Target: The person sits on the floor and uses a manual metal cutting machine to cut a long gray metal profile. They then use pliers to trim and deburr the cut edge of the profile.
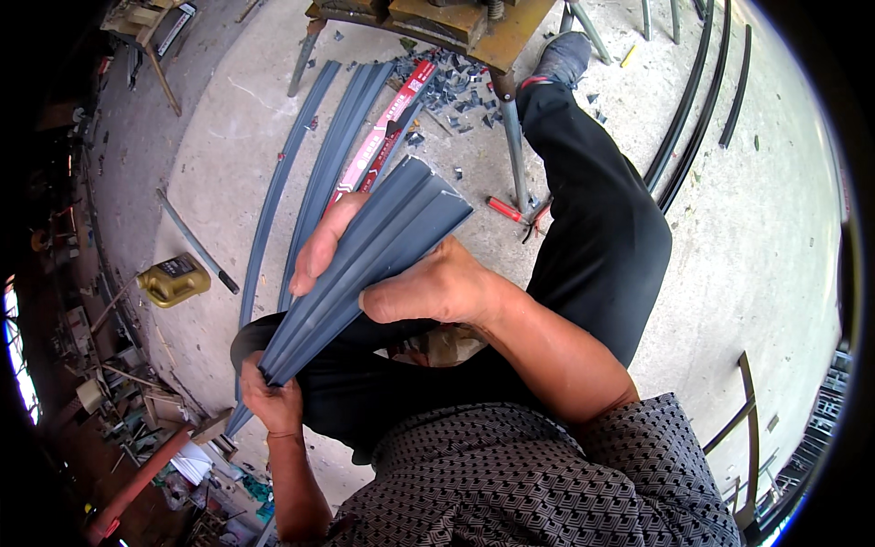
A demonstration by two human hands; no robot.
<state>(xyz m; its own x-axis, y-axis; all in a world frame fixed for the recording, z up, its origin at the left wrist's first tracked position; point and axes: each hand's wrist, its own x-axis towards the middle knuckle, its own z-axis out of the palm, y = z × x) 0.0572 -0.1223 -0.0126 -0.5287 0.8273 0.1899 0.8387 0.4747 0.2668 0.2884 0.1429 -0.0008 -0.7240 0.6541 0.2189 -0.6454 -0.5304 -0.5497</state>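
Concrete floor (775,228) spreads out below us, scattered with grey offcuts (451,87) under a rusty metal stand (474,27), so this looks like a cutting spot where waste simply drops. We sit with our black-trousered leg (592,210) stretched toward that stand, and we hold a short bundle of grey profile pieces (365,264) across our lap, close to the eye.

Our left hand (272,401) is closed around the lower end of the bundle, clamping the pieces together so they stay aligned. Our right hand (401,273) wraps the middle, fingers curled over the far side and thumb pressed on the near face; this seems to square the stack and keep it fanned just enough to see each edge.

Long grey profile strips (310,173) lie side by side on the floor beyond, with a red-and-white strip (387,123) among them, probably kept within reach as stock. Red-handled pliers (515,216) rest by a leg of the stand. A yellow jug (173,279) stands to the left, well apart, and black rods (693,100) curve along the right.
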